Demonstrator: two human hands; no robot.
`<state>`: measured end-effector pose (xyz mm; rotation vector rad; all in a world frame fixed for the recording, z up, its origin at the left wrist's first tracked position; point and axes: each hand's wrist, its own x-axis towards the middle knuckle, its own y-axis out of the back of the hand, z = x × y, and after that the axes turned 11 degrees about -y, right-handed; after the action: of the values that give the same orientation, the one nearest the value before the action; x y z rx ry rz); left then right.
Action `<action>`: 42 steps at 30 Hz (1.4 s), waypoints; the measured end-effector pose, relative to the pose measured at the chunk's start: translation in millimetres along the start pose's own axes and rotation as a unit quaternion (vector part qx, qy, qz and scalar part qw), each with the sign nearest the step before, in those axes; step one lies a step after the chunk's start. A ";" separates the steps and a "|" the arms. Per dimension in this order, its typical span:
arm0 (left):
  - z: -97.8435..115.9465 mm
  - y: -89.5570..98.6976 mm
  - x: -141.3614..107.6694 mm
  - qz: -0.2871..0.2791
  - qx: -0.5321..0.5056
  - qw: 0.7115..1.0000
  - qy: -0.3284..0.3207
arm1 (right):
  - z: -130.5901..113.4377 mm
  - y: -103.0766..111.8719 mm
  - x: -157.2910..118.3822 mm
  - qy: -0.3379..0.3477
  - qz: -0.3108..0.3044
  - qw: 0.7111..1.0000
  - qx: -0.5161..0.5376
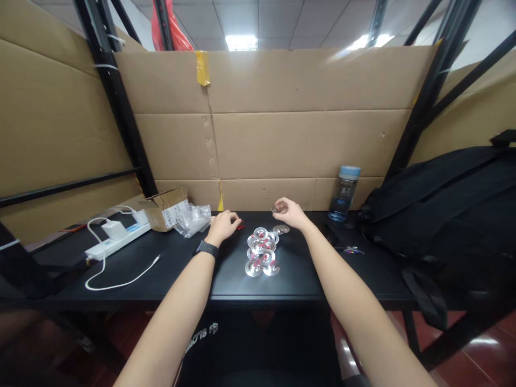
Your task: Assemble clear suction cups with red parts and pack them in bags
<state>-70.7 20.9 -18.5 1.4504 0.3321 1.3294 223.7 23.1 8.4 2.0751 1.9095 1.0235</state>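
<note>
A cluster of shiny round metal discs with red pieces at their middles (262, 252) is piled on the black table between my hands. Just behind it lie a few more flat metal discs (281, 229). My right hand (291, 212) is raised a little above these, thumb and fingers closed on a thin round metal disc (277, 209). On the other side, my left hand (224, 224), with a dark band at the wrist, has its fingers curled down at some small red pieces (241, 225). Its fingertips are close together, and what is between them is hidden.
At the left are a white power strip (119, 240) with a white cable (133, 280), an opened cardboard box (167, 210) and clear plastic wrap (193, 219). A water bottle (344, 194) and a large black backpack (447, 215) stand right. Cardboard (282, 145) walls the back.
</note>
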 end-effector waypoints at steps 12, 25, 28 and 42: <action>-3.9 1.7 -4.2 -0.049 0.064 0.994 0.067 | 28.3 6.4 3.0 -0.056 -0.175 0.957 -0.226; 47.7 0.4 -2.7 -0.036 -0.131 0.968 -0.213 | 32.7 14.4 4.7 -0.082 -0.160 0.947 -0.267; 62.0 -0.2 -5.3 -0.063 -0.048 0.968 -0.237 | 28.7 13.3 3.7 -0.082 -0.155 0.947 -0.269; 71.8 -6.7 -5.6 0.010 -0.116 0.982 -0.151 | 1.4 0.1 -3.6 0.034 -0.187 0.981 -0.032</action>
<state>-9.7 -17.3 -11.5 1.4326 -0.0371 1.1022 224.7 20.2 6.0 1.5801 2.1561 1.0569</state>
